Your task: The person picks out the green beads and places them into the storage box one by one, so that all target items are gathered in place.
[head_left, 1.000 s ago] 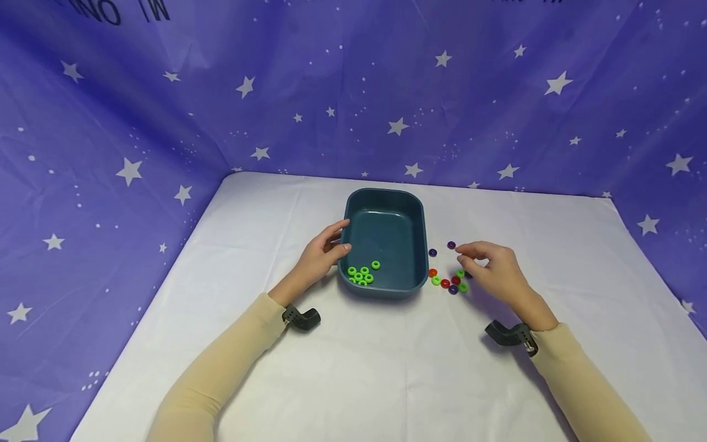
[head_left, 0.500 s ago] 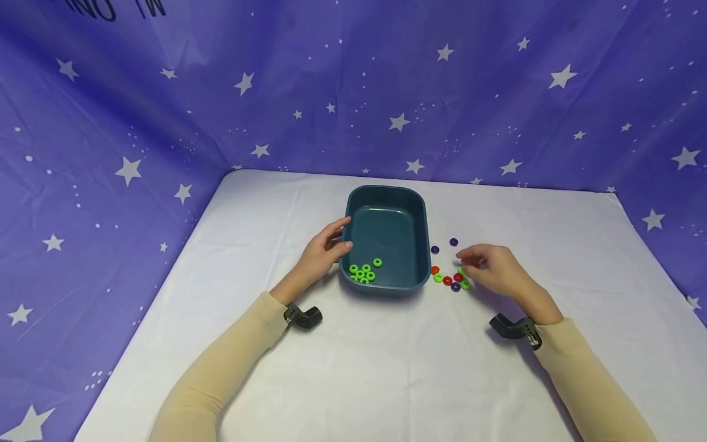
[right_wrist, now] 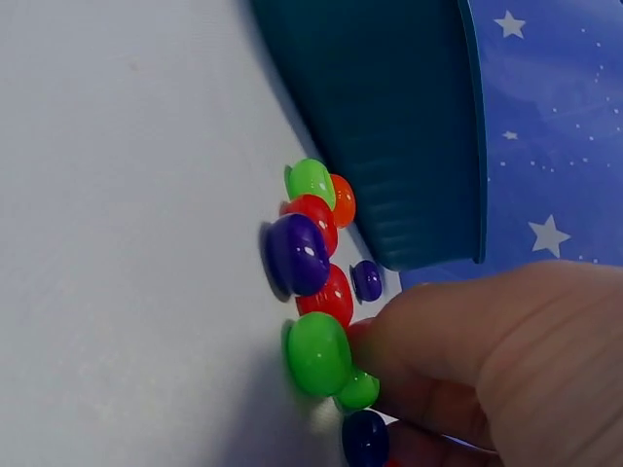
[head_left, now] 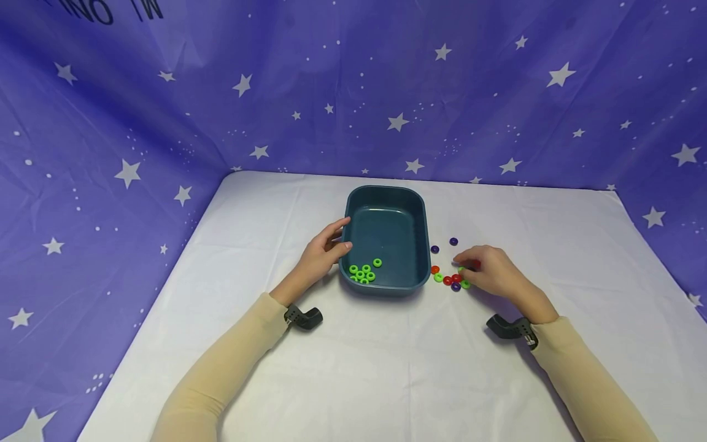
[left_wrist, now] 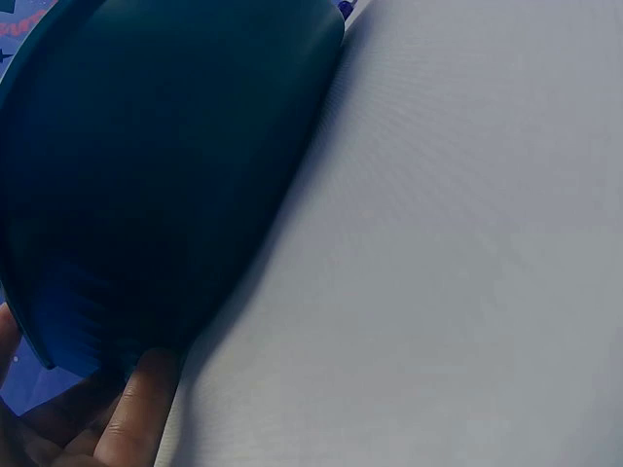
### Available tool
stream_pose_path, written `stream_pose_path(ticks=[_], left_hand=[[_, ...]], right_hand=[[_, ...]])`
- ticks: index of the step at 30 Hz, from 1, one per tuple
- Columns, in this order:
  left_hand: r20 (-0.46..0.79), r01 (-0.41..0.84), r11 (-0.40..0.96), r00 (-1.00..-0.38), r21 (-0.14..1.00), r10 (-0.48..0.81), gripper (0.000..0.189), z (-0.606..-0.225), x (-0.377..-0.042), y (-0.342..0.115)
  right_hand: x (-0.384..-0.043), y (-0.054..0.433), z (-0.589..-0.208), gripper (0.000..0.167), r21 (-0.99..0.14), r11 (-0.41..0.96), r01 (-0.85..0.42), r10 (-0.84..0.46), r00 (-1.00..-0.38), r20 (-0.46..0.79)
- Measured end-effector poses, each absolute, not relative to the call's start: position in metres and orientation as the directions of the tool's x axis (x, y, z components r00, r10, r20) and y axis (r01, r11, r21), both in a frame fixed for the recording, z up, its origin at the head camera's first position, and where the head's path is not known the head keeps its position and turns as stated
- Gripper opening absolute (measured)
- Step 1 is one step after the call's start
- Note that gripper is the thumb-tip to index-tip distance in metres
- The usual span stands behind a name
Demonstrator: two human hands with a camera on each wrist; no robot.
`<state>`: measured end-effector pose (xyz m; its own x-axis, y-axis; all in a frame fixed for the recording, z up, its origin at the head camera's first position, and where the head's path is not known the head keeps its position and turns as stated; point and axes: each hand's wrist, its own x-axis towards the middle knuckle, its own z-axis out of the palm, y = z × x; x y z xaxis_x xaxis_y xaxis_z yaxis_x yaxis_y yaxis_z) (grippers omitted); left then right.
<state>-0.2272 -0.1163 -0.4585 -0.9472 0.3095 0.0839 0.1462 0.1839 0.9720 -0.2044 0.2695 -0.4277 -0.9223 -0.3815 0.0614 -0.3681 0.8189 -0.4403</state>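
Note:
A dark teal plastic basin [head_left: 392, 245] stands on the white cloth, with several green ring-shaped beads [head_left: 366, 276] in its near left corner. My left hand [head_left: 320, 250] rests against the basin's left side, thumb and fingers at the rim. In the left wrist view the thumb [left_wrist: 141, 404] lies along the outer wall. On the right, my right hand [head_left: 493, 270] is low over loose beads, fingers bent. The right wrist view has a red bead [right_wrist: 358, 336] at its thumb tip, partly hidden; I cannot tell whether it is pinched. A green bead [right_wrist: 357, 391] lies beside the fingers.
Red, green and purple beads [head_left: 448, 280] lie along the basin's right side, and two purple beads [head_left: 453, 241] lie farther back. A white cloth [head_left: 353, 368] covers the table. A purple star-patterned curtain [head_left: 331, 80] surrounds its back and sides.
My right hand has drawn away from the back purple bead, coming lower and slightly right over the nearer beads. One red bead there has shifted slightly left. The left hand stays at the basin.

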Motion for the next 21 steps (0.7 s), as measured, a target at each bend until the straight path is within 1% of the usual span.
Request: stream_pose_path(ticks=[7, 21], left_hand=[[0.091, 0.151, 0.175, -0.946, 0.973, 0.312, 0.059, -0.4594, -0.2274, -0.1159], [0.091, 0.149, 0.169, -0.947, 0.974, 0.308, 0.059, -0.4591, -0.2278, -0.115]], right_hand=[[-0.2035, 0.2696, -0.4253, 0.028, -0.432, 0.83, -0.352, -0.378, -0.925, 0.027], [-0.2063, 0.2741, -0.4282, 0.025, -0.41, 0.862, -0.298, -0.328, -0.945, -0.001]])
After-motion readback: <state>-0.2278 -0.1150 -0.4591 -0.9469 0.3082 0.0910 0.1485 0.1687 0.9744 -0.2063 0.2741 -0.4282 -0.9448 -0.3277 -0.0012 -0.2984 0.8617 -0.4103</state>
